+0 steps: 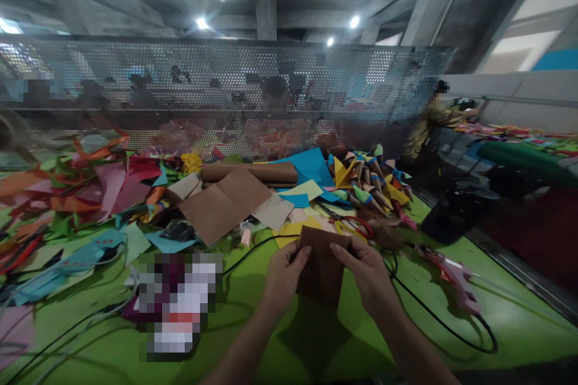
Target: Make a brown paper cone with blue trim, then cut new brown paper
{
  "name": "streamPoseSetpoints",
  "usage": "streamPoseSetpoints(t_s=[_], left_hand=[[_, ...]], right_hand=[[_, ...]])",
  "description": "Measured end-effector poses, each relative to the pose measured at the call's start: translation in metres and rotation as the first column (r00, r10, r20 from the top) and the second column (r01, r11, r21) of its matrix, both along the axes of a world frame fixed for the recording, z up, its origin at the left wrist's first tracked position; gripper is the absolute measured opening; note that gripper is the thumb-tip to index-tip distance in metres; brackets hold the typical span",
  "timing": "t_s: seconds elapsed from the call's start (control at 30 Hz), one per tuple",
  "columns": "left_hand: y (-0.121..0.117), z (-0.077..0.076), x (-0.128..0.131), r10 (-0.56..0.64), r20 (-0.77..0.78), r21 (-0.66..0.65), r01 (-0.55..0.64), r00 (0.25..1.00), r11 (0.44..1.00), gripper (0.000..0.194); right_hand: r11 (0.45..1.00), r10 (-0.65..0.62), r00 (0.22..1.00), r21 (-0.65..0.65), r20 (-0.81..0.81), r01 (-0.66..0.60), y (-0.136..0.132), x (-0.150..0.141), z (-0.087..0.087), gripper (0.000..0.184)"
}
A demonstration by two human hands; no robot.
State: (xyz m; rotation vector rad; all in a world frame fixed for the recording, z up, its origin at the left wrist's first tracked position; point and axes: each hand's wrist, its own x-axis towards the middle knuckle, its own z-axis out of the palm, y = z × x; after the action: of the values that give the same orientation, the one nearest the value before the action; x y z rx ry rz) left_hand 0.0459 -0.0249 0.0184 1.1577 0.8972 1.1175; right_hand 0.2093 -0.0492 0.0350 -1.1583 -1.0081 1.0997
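Between my two hands is a dark brown sheet (321, 271), perhaps paper or felt, raised above the green table (244, 319). My left hand (286, 264) pinches its left edge, thumb on the near face. On the opposite edge, my right hand (359, 258) grips the upper corner in the same way. A pink glue gun (456, 283) lies to the right of my right hand, its black cord looping on the table. Just beyond the sheet rest scissors with red handles (361, 225), partly covered by scraps.
Colored sheets and scraps (112, 186) heap along the back and left. A brown roll (250, 173) and folded brown sheet (226, 204) lie mid-table, beside several small cone shapes (370, 180). A perforated metal screen (217, 90) stands behind. Another person (427, 123) works at far right.
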Motion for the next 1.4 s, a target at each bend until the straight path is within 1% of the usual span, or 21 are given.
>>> streamPoseSetpoints(t_s=[0.13, 0.23, 0.33, 0.47, 0.57, 0.63, 0.7, 0.77, 0.83, 0.9, 0.97, 1.03, 1.1, 1.2, 1.3, 1.4], left_hand=[[0.0, 0.0, 0.0, 0.021, 0.002, -0.02, -0.021, 1.0, 1.0, 0.031], [-0.001, 0.001, 0.0, 0.027, 0.02, -0.042, -0.026, 0.999, 0.999, 0.031], [0.0, 0.0, -0.001, 0.035, 0.0, -0.024, -0.035, 0.999, 0.999, 0.029], [0.002, -0.005, -0.002, 0.1, -0.166, 0.087, -0.086, 0.981, 0.993, 0.025], [0.002, -0.008, -0.004, 0.084, -0.285, 0.155, -0.041, 0.955, 0.987, 0.022], [0.001, -0.009, -0.005, 0.069, -0.348, 0.178, -0.007, 0.935, 0.984, 0.021], [0.0, -0.01, -0.006, 0.075, -0.396, 0.206, 0.009, 0.915, 0.979, 0.02], [-0.001, -0.012, -0.008, 0.086, -0.434, 0.232, 0.019, 0.897, 0.972, 0.023], [0.0, -0.014, -0.009, 0.089, -0.454, 0.248, 0.03, 0.886, 0.968, 0.025], [0.0, -0.014, -0.009, 0.092, -0.447, 0.239, 0.02, 0.89, 0.971, 0.027], [0.002, -0.014, -0.01, 0.099, -0.406, 0.214, -0.01, 0.909, 0.977, 0.028], [0.003, -0.013, -0.011, 0.104, -0.326, 0.159, -0.054, 0.939, 0.986, 0.026], [0.004, -0.014, -0.011, 0.111, -0.241, 0.087, -0.093, 0.964, 0.992, 0.027], [0.004, -0.016, -0.011, 0.134, -0.171, 0.026, -0.131, 0.976, 0.991, 0.03], [0.003, -0.016, -0.01, 0.183, -0.144, 0.038, -0.179, 0.972, 0.983, 0.031], [0.002, -0.013, -0.01, 0.255, -0.135, 0.061, -0.249, 0.958, 0.967, 0.031]], right_hand=[[1.0, -0.011, 1.0, -0.025, -0.014, 0.011, 0.004, 0.0, -0.007, 0.033], [1.0, -0.002, 1.0, -0.016, 0.002, 0.002, 0.004, 0.002, -0.014, 0.031], [1.0, 0.018, 0.999, -0.004, 0.033, -0.018, 0.005, 0.002, -0.016, 0.031], [1.0, 0.028, 0.998, -0.001, 0.063, -0.028, 0.009, 0.002, -0.008, 0.037], [0.996, 0.086, 0.988, -0.002, 0.131, -0.087, 0.013, -0.001, 0.004, 0.041], [0.99, 0.139, 0.967, -0.006, 0.212, -0.14, 0.017, -0.003, 0.011, 0.037], [0.987, 0.154, 0.941, -0.005, 0.303, -0.161, 0.019, -0.004, 0.016, 0.03], [0.987, 0.147, 0.919, 0.002, 0.366, -0.159, 0.022, -0.005, 0.017, 0.026], [0.985, 0.161, 0.912, -0.007, 0.376, -0.171, 0.023, -0.004, 0.014, 0.025], [0.983, 0.176, 0.923, -0.019, 0.341, -0.181, 0.024, -0.003, 0.009, 0.025], [0.987, 0.16, 0.948, -0.019, 0.276, -0.161, 0.025, -0.001, 0.005, 0.029], [0.992, 0.13, 0.969, -0.034, 0.211, -0.125, 0.024, 0.002, 0.0, 0.032], [0.99, 0.129, 0.977, -0.078, 0.169, -0.118, 0.024, 0.003, -0.004, 0.033], [0.988, 0.126, 0.985, -0.1, 0.12, -0.114, 0.023, 0.002, -0.009, 0.037], [0.992, 0.107, 0.992, -0.07, 0.064, -0.102, 0.021, -0.003, -0.014, 0.037], [0.987, 0.15, 0.985, -0.069, 0.082, -0.145, 0.018, -0.007, -0.017, 0.039]])
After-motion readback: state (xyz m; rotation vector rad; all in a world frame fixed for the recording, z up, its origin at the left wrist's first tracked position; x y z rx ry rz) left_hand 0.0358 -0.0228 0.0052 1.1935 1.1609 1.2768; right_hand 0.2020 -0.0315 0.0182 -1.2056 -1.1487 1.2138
